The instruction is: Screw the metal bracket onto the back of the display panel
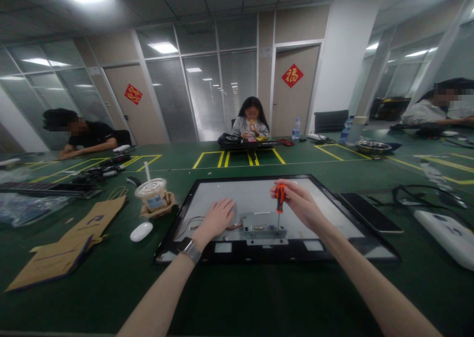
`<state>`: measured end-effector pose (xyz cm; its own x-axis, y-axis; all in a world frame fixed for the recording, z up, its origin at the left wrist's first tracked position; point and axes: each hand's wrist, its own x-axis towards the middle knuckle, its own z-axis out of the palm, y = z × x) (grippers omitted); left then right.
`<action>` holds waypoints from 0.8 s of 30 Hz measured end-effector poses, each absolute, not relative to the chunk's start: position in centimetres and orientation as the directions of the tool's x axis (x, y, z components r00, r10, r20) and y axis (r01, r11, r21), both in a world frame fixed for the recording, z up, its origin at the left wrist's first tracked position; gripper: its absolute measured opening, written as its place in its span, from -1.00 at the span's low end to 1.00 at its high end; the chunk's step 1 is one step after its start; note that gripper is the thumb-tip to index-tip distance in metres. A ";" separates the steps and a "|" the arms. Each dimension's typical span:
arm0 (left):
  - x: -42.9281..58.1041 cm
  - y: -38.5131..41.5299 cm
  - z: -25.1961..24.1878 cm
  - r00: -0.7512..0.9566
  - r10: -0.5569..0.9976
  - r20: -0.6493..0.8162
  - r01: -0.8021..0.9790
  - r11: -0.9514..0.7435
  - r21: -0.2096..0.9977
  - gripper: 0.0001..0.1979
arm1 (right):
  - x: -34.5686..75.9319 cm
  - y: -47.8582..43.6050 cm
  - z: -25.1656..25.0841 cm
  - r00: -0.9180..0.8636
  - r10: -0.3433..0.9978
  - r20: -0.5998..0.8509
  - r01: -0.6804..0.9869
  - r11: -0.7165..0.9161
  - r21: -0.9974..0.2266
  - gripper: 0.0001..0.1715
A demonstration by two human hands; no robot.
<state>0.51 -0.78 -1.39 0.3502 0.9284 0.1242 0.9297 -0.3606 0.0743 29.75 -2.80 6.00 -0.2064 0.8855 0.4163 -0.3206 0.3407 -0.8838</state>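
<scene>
An orange and black screwdriver (280, 198) stands upright in my right hand (298, 198), its handle held between the fingers. Its shaft points down onto a metal bracket with a circuit board (264, 227), near the bracket's right side. Flat on the table lies a black-framed display panel (222, 191) with a pale back, and the bracket sits on it toward the near edge. My left hand (219, 217) rests spread on the panel, left of the bracket, with nothing in it. Thin wires (192, 222) run at the panel's left, partly hidden by that hand.
Left of the panel are a white mouse (141, 231), a lidded drink cup (151, 193) and a brown paper bag (74, 238). A dark phone (368, 211) and a white device (446, 235) lie at the right. Several people sit around the green table (244, 297).
</scene>
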 end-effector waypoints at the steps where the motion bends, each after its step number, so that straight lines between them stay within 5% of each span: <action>1: 0.5 -0.8 -1.4 0.351 0.928 0.125 0.930 -0.361 0.073 -0.51 | 29.7 -2.8 6.0 -0.196 0.887 0.418 -0.322 0.345 -0.882 -0.64; 24: 1.0 -1.3 -0.5 0.348 0.932 0.101 0.932 -0.355 0.071 -0.51 | 30.0 -3.1 6.2 -0.164 0.889 0.427 -0.214 0.391 -0.895 -0.61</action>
<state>0.96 -1.30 -0.52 0.3477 0.9321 0.1013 0.9320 -0.3554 0.0710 30.05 -3.09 6.23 -0.1643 0.8890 0.4274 -0.2140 0.3909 -0.8952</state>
